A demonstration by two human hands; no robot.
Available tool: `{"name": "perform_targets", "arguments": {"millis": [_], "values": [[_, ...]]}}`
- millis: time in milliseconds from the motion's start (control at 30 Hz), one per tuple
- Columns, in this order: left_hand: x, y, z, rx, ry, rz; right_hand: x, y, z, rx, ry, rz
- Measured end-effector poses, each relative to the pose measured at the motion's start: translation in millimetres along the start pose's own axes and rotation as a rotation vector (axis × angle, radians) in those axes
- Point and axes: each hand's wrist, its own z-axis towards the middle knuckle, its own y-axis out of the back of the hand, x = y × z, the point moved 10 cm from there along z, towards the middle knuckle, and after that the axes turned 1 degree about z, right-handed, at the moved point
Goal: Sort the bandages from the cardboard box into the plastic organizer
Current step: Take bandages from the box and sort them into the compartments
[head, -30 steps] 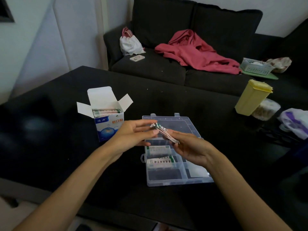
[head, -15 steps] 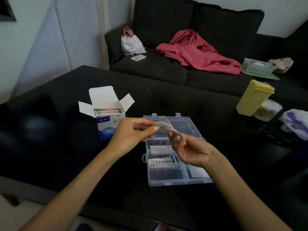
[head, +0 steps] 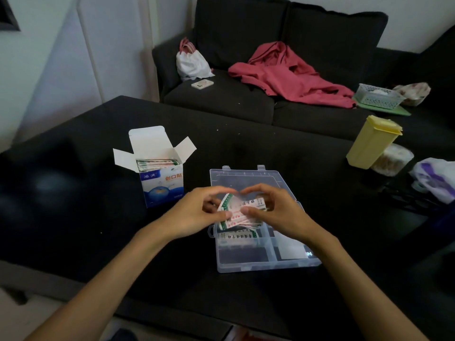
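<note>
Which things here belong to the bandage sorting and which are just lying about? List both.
Job:
cardboard box
bandages, held by left hand and right hand
plastic organizer

Lying about:
yellow container
red garment
white bag
phone
mesh basket

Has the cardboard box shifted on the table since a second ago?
No. The cardboard box stands at the same spot left of the plastic organizer, same gap, flaps open as before.
</note>
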Motion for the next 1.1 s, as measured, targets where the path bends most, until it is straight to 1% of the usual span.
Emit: {"name": "perform_targets", "arguments": {"millis": [133, 333, 433, 500, 567, 633, 767, 833, 900, 967, 1033, 1100], "values": [[1, -3, -3, -0.076, -0.008, 0.255, -5, -3, -1, 0.069, -0.014, -0.111], [-5, -10, -6, -0.034, -0.02, 0.621, -18, -21, 1, 0.194, -0.067, -0.381], [-13, -11, -9, -0.059, -0.056, 0.759, -26, -24, -1, 0.228, -0.125, -0.437], [-17, -9, -11, -0.099, -0.077, 0.755, -26, -24, -1, 0.22, -0.125, -0.441], [-19, -8, -13, -0.104, -0.082, 0.716, -20, -22, 0, 0.198, -0.091, -0.455], [-18, -6, -13, -0.099, -0.088, 0.727, -12, -20, 2, 0.174, -0.039, -0.514], [-14, -7, -11, -0.09, -0.105, 0.809, -3, -18, 1, 0.121, 0.002, -0.736], [-15, -7, -10, -0.101, -0.12, 0.848, 4, -19, 1, 0.085, 0.053, -0.908], [-14, -6, -8, -0.111, -0.103, 0.848, 5, -21, 1, 0.074, 0.064, -1.01], [-7, -5, -7, -0.094, -0.052, 0.817, -3, -24, 2, 0.113, -0.004, -0.995], [-1, -6, -6, -0.068, -0.009, 0.798, -13, -26, 2, 0.169, -0.077, -0.923], [1, -6, -6, -0.064, 0.004, 0.794, -17, -28, 2, 0.217, -0.102, -0.856]]}}
